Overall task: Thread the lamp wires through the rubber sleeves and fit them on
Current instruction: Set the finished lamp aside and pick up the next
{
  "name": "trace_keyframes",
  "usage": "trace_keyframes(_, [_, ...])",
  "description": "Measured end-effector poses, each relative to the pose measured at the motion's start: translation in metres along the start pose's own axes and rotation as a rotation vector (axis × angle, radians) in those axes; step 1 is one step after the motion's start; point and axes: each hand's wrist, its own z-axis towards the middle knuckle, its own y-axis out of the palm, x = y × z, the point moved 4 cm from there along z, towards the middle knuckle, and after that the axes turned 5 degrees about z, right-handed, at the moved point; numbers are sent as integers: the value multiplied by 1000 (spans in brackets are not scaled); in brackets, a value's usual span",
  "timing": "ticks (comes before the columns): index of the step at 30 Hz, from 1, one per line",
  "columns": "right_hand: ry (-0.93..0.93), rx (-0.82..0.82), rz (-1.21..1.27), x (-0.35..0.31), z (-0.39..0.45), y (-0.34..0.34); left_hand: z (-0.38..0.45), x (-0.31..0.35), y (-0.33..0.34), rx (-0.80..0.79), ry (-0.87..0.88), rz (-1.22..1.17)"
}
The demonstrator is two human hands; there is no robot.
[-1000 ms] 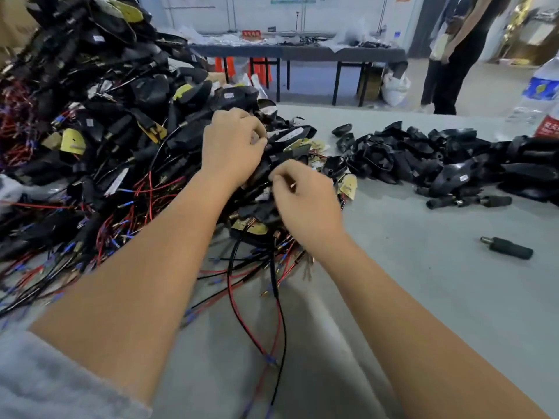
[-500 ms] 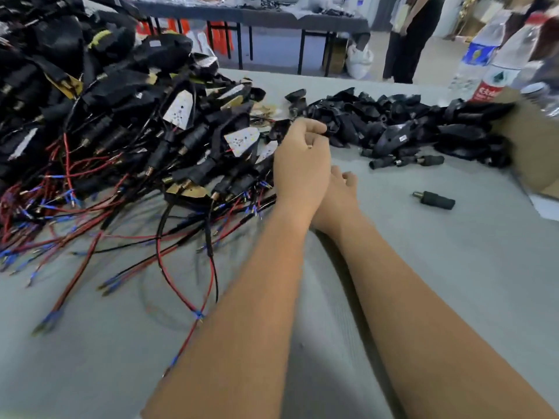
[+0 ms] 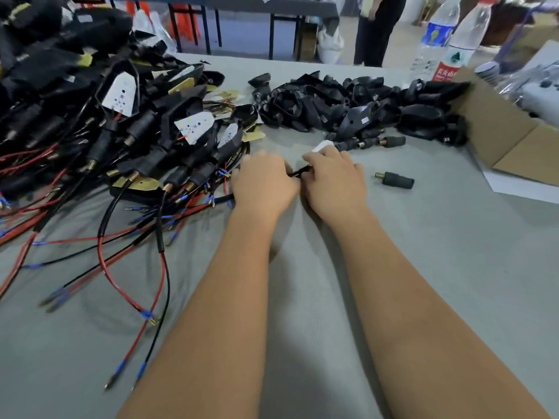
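Working together now on bare table [image 3: 393,297]: left hand [image 3: 263,186] and right hand [image 3: 335,182], out of wired lamp pile [image 3: 121,116], both pinch one black lamp wire [image 3: 299,171] between them. Threading seems next; rubber sleeve [image 3: 396,179] lies loose near right hand.

Two hands: left [image 3: 263,184], right [image 3: 334,179]. Two bottles [image 3: 435,34]. One cardboard box [image 3: 508,137]. One loose rubber sleeve [image 3: 396,179].

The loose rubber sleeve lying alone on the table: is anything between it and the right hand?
No. In the head view, only bare grey table separates the right hand from the loose rubber sleeve.
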Motion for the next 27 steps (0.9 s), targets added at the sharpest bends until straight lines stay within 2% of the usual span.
trace_keyframes(2, [10, 9, 93, 2, 0, -1, 0, -3, -2, -7, -21, -21])
trace_keyframes(5, [114, 94, 414, 6, -1, -7, -1, -3, -4, -8, -49, -59])
trace_keyframes(7, [224, 201, 571, 9, -3, -14, -3, -3, -4, 22, -80, -133])
trace_keyframes(9, [302, 242, 639, 10, -4, -16, -5, -4, -6, 99, -120, -247])
trace_keyframes(13, [295, 63, 1037, -1, -4, -13, -9, 2, -14, 265, -13, -412])
trace_keyframes(15, [267, 33, 1237, -5, -3, -13, -12, 9, -16, 279, 63, -469])
trace_keyframes(18, [270, 51, 1374, -3, -2, -13, -15, 14, -17, 258, 103, -475])
trace_keyframes(25, [548, 441, 1943, 47, 4, -30, -11, 3, -6, 154, 25, -239])
trace_keyframes(27, [582, 493, 2007, 60, 4, -35, -12, 5, -5, 149, 25, -187])
